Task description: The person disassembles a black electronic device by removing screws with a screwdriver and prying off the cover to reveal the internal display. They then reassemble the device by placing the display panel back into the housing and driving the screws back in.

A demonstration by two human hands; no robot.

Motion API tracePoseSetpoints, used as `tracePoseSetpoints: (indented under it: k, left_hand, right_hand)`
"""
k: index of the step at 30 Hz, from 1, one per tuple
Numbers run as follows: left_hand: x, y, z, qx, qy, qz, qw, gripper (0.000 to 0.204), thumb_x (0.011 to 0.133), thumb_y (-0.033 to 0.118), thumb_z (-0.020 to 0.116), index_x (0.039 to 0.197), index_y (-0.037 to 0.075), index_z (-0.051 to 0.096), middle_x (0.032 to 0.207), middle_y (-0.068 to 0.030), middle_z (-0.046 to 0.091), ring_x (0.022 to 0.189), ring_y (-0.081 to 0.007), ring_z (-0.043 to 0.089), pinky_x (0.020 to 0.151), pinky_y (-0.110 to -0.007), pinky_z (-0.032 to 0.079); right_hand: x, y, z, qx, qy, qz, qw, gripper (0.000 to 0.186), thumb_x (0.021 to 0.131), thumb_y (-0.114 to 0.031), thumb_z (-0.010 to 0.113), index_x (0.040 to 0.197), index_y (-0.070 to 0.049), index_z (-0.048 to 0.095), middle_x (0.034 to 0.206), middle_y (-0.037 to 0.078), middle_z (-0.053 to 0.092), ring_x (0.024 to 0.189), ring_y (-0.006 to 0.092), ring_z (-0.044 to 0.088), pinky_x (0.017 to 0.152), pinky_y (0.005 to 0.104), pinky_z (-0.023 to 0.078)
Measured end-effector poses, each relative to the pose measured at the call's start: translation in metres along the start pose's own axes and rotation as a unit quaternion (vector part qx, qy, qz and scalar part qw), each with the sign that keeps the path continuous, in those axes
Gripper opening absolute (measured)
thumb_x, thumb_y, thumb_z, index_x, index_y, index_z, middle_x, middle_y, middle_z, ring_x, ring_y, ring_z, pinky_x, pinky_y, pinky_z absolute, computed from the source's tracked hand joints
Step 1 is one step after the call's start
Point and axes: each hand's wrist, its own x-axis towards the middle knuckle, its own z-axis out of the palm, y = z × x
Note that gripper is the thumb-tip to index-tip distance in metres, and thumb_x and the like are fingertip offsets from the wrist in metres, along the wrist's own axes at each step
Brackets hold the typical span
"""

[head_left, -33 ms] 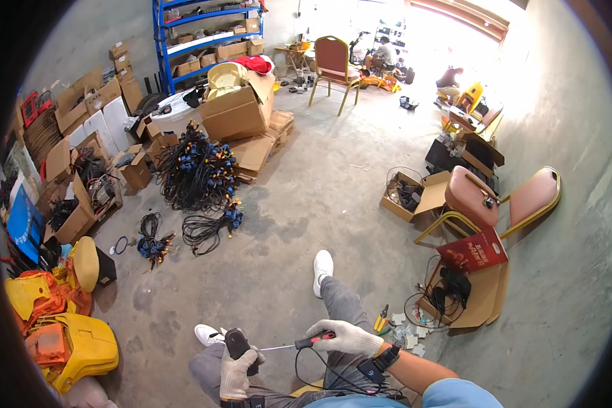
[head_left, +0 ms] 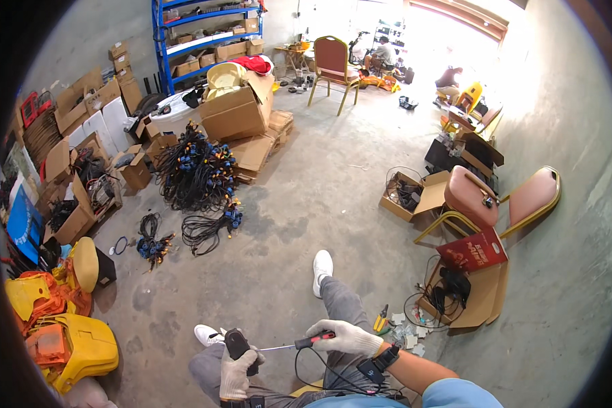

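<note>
My left hand (head_left: 236, 376), in a whitish work glove, is closed around a black oblong part (head_left: 239, 345) above my left thigh. In my right hand (head_left: 347, 338), gloved alike, is a screwdriver (head_left: 306, 343) with a red and black handle. Its thin shaft points left and reaches the edge of the black part beside my left fingers. Whether the tip touches it I cannot tell. A black cable (head_left: 297, 370) loops below the screwdriver across my lap. What faces the tip on the black part is hidden.
On the right lie yellow-handled pliers (head_left: 381, 318), small pale pieces (head_left: 407, 336) and an open carton (head_left: 479, 299) with black cables. Bundled black cables (head_left: 197, 170) are heaped ahead to the left. Yellow shells (head_left: 88, 350) stand at left. Pink chairs (head_left: 470, 197) line the right wall; people work far off.
</note>
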Motion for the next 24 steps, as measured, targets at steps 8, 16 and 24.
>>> tracePoseSetpoints:
  k: [8, 16, 24]
  left_hand:
    - [0.003, 0.0, -0.001, -0.047, -0.021, -0.013, 0.999, 0.068, 0.091, -0.006, 0.067, 0.154, 0.004, 0.045, 0.1, -0.0114, 0.071, 0.083, -0.026, 0.075, 0.079, -0.042, 0.064]
    - [0.001, 0.001, -0.004, -0.061, -0.024, -0.01, 0.998, 0.072, 0.09, -0.007, 0.065, 0.157, 0.005, 0.042, 0.105, -0.0149, 0.072, 0.085, -0.0289, 0.076, 0.081, -0.044, 0.065]
    - [-0.005, 0.0, -0.004, -0.075, -0.008, -0.01, 0.997, 0.073, 0.088, -0.007, 0.064, 0.157, 0.005, 0.042, 0.107, -0.0158, 0.072, 0.084, -0.0297, 0.076, 0.08, -0.044, 0.065]
  right_hand:
    - [0.0, 0.004, -0.008, -0.023, -0.001, -0.04, 0.999, 0.049, 0.096, -0.02, 0.077, 0.14, -0.001, 0.066, 0.116, 0.006, 0.073, 0.102, 0.0127, 0.068, 0.093, 0.0295, 0.055]
    - [-0.002, 0.003, -0.009, -0.004, 0.001, -0.015, 1.0, 0.05, 0.096, -0.022, 0.078, 0.139, -0.002, 0.066, 0.116, 0.005, 0.072, 0.106, 0.0128, 0.066, 0.097, 0.0299, 0.054]
    - [-0.007, 0.005, -0.003, 0.039, 0.013, 0.016, 0.999, 0.048, 0.097, -0.024, 0.077, 0.139, -0.003, 0.067, 0.111, 0.004, 0.07, 0.103, 0.0121, 0.066, 0.095, 0.0301, 0.054]
